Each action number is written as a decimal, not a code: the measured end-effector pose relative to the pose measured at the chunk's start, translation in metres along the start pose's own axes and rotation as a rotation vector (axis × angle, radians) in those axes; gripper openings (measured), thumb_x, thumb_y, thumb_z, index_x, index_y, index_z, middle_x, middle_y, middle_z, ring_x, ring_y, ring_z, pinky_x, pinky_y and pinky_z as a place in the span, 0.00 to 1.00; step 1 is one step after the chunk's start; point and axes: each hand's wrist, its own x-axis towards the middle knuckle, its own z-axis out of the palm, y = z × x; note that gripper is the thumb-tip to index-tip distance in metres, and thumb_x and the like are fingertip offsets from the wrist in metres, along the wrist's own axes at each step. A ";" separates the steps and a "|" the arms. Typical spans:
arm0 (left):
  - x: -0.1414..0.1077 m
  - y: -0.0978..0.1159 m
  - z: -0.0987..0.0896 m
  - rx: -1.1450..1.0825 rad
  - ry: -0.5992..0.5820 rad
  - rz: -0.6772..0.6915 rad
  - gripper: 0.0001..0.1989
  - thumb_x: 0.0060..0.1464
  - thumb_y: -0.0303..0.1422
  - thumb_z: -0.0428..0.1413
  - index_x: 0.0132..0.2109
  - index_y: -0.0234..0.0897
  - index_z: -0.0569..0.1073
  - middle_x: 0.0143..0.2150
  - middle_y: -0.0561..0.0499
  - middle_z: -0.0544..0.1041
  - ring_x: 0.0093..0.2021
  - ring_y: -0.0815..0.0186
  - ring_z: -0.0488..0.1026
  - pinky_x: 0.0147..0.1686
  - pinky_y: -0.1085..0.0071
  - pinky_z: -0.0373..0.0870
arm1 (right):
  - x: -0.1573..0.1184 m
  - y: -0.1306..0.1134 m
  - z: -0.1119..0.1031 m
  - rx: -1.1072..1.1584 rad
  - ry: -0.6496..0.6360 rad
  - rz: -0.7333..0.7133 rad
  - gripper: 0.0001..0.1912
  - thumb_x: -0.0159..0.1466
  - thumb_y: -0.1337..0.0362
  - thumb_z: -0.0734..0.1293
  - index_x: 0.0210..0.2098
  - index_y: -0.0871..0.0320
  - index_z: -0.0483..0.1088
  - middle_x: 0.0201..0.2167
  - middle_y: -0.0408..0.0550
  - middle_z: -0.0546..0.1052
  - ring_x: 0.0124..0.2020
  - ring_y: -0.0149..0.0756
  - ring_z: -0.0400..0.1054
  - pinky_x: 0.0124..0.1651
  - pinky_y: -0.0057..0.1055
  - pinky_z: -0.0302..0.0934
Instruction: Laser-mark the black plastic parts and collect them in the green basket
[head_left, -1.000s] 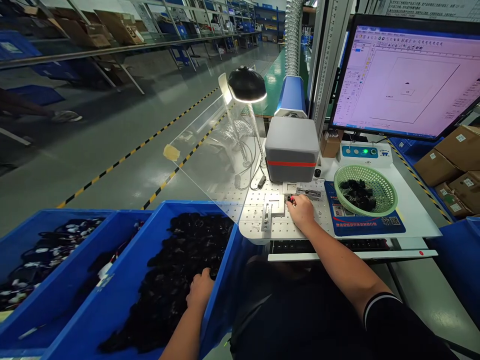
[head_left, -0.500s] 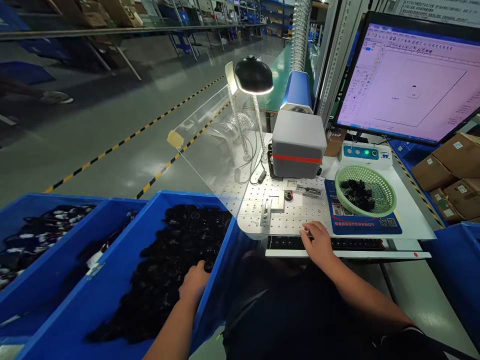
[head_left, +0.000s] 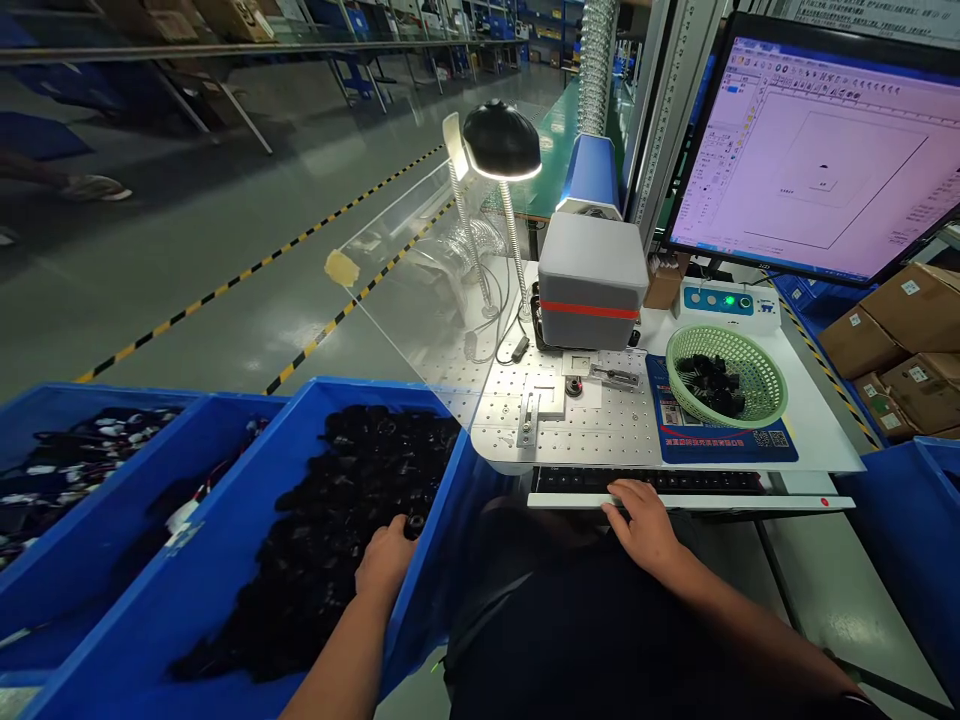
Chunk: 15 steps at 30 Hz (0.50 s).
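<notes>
Inside the blue bin, my left hand (head_left: 385,562) has its fingers closed around a small black round part (head_left: 413,526) by the bin's right wall. A heap of similar black parts (head_left: 330,540) lies beside and under the hand. My right hand (head_left: 642,522) rests at the front edge of the keyboard tray, fingers stretched out toward the black keyboard (head_left: 570,480), holding nothing. Beyond it, a small black round part (head_left: 574,386) sits on the perforated metal plate (head_left: 592,440), between metal stops and below the grey machine head (head_left: 592,282).
A green basket (head_left: 772,385) with several black parts stands on a blue mat (head_left: 679,445). A monitor (head_left: 810,170) rises behind it. The desk lamp (head_left: 501,140) and clear panel (head_left: 405,300) stand left of the machine. The bin wall (head_left: 431,555) separates my left hand from my legs.
My right hand has drawn back from the metal plate's front edge to the keyboard tray. My left hand stays in the bin, the black part showing more between its fingers.
</notes>
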 end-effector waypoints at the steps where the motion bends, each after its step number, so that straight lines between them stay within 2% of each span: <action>1: 0.000 -0.001 0.001 0.001 0.006 0.004 0.31 0.52 0.45 0.50 0.61 0.33 0.65 0.57 0.33 0.68 0.55 0.43 0.69 0.48 0.50 0.70 | 0.000 0.000 -0.001 0.004 0.003 0.002 0.10 0.68 0.63 0.64 0.47 0.56 0.72 0.44 0.53 0.78 0.46 0.44 0.72 0.49 0.44 0.66; 5: 0.001 -0.001 0.002 -0.026 0.067 0.023 0.28 0.57 0.43 0.45 0.59 0.31 0.67 0.55 0.33 0.69 0.56 0.46 0.69 0.50 0.53 0.69 | 0.005 -0.001 -0.009 0.033 0.076 -0.015 0.10 0.68 0.63 0.64 0.47 0.55 0.72 0.44 0.52 0.78 0.46 0.44 0.72 0.50 0.45 0.65; 9: 0.001 0.001 0.001 -0.074 0.114 0.007 0.25 0.59 0.42 0.43 0.57 0.34 0.70 0.51 0.35 0.72 0.53 0.48 0.70 0.50 0.53 0.69 | 0.025 0.008 -0.020 0.065 0.187 -0.011 0.09 0.67 0.63 0.65 0.46 0.55 0.73 0.41 0.52 0.78 0.45 0.43 0.71 0.49 0.44 0.66; 12: -0.001 0.004 -0.001 -0.121 0.178 -0.014 0.28 0.59 0.43 0.45 0.62 0.36 0.65 0.53 0.36 0.71 0.53 0.47 0.70 0.50 0.53 0.68 | 0.048 0.024 -0.025 0.089 0.246 0.034 0.09 0.67 0.61 0.64 0.43 0.56 0.73 0.39 0.52 0.78 0.40 0.41 0.71 0.45 0.40 0.67; 15: -0.004 0.007 -0.002 -0.145 0.144 0.026 0.34 0.57 0.44 0.46 0.69 0.40 0.55 0.60 0.35 0.64 0.52 0.47 0.71 0.50 0.52 0.68 | 0.069 0.042 -0.024 0.116 0.235 0.140 0.11 0.67 0.59 0.63 0.43 0.57 0.74 0.35 0.50 0.77 0.32 0.37 0.70 0.39 0.36 0.67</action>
